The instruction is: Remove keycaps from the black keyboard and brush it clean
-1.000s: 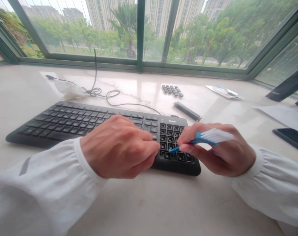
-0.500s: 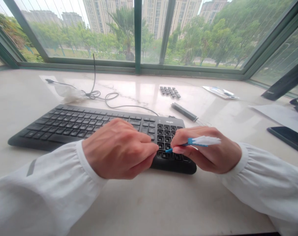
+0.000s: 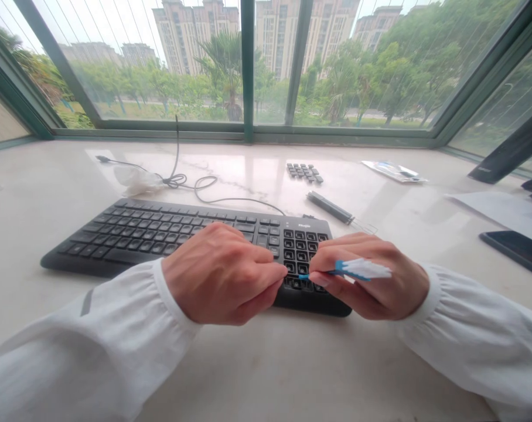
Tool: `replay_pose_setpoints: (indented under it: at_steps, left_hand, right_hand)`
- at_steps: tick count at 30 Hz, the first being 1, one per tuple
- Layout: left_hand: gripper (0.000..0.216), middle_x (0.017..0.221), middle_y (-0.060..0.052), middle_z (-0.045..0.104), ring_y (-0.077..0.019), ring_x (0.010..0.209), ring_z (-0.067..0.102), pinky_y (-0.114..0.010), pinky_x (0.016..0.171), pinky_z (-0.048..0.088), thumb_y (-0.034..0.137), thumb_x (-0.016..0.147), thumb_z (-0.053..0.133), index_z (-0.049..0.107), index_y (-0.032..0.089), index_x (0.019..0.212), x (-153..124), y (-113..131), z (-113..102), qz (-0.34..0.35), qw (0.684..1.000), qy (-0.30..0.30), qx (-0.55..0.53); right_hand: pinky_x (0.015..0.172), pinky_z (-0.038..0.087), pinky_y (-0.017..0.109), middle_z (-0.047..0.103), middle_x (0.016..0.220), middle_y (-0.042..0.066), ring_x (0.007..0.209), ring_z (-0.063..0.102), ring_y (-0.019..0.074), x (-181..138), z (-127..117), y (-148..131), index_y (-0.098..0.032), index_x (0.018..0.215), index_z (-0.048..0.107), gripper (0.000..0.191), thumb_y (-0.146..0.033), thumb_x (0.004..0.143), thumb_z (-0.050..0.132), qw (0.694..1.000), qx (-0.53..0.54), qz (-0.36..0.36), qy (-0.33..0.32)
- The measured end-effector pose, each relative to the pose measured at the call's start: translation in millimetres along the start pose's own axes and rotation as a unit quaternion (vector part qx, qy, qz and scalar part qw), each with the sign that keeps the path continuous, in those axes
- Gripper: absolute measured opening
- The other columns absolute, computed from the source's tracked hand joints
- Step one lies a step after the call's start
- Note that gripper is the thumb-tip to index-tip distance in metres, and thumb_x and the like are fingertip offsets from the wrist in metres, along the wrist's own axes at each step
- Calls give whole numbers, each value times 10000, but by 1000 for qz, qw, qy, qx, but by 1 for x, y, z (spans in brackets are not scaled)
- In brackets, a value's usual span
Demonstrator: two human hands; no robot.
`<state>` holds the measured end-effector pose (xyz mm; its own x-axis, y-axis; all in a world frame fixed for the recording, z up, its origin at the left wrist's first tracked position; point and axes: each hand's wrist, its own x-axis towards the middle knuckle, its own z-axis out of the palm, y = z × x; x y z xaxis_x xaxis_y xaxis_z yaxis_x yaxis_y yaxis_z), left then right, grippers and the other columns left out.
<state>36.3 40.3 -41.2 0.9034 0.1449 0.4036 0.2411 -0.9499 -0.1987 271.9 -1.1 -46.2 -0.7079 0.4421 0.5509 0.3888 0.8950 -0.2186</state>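
Observation:
A black keyboard [image 3: 160,231] lies across the pale marble sill; the caps of its number pad [image 3: 302,243] are off. My right hand [image 3: 371,281] is closed on a small blue brush with white bristles [image 3: 358,269], its thin blue end pointing left at the number pad's lower rows. My left hand [image 3: 224,275] is curled on the keyboard just left of the number pad, fingers pinched together near the brush tip; what they hold is hidden.
A group of loose black keycaps [image 3: 304,172] and a long black bar key [image 3: 330,207] lie behind the keyboard. Its cable [image 3: 195,187] coils at the back left beside a crumpled plastic bag [image 3: 134,177]. A phone [image 3: 516,249], papers and a monitor foot [image 3: 507,152] sit at the right.
The view has shifted, so the keyboard sits a little further right and lower in the picture. Both hands stay at the number pad; the brush has tilted flatter.

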Motion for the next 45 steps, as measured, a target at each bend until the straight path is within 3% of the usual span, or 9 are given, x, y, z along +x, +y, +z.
replay_pose_setpoints:
  at_steps: [6,14,22,27,37,45]
  left_hand:
    - [222,567,52,592,-126,441,501,-330,445,299,213,889,509,727,216,842,1,0,0,2,1000,-7,-4]
    - [222,575,53,598,-129,447,503,-327,451,310,222,898,506,727,221,872,0,-1,1,6,1000,-15,-9]
    - [222,567,49,597,-124,444,508,-323,440,304,217,887,512,723,213,818,1,-1,0,6,1000,-8,-11]
    - [218,552,42,591,-121,440,506,-317,442,300,214,875,522,717,206,778,1,0,0,8,1000,-6,-12]
    - [240,552,42,586,-119,432,496,-320,432,279,209,876,505,705,208,743,2,0,-1,3,1000,-10,-11]
    - [247,541,41,565,-111,425,472,-315,434,275,207,876,508,690,206,709,2,1,-1,1,1000,-9,-12]
  right_hand:
    - [514,359,238,528,609,-15,522,448,112,0,0,-1,-189,824,501,163,-145,975,458,1000,-7,-11,-12]
    - [524,373,268,617,657,12,552,519,137,-4,-1,4,-175,937,549,158,-37,886,492,994,-61,-87,-22]
    - [537,404,255,605,659,8,547,527,124,-6,0,2,-180,917,529,112,-80,927,480,997,-46,-58,-18]
    - [536,401,268,605,618,2,528,550,134,-5,1,-1,-184,877,519,101,-98,929,523,991,-96,-90,-12]
    - [491,369,211,585,609,-16,498,504,87,-3,-4,1,-191,782,529,177,-213,954,563,999,22,17,-17]
    - [473,324,214,528,575,-47,463,409,73,-4,-2,0,-198,740,485,210,-152,931,559,999,-28,37,-11]
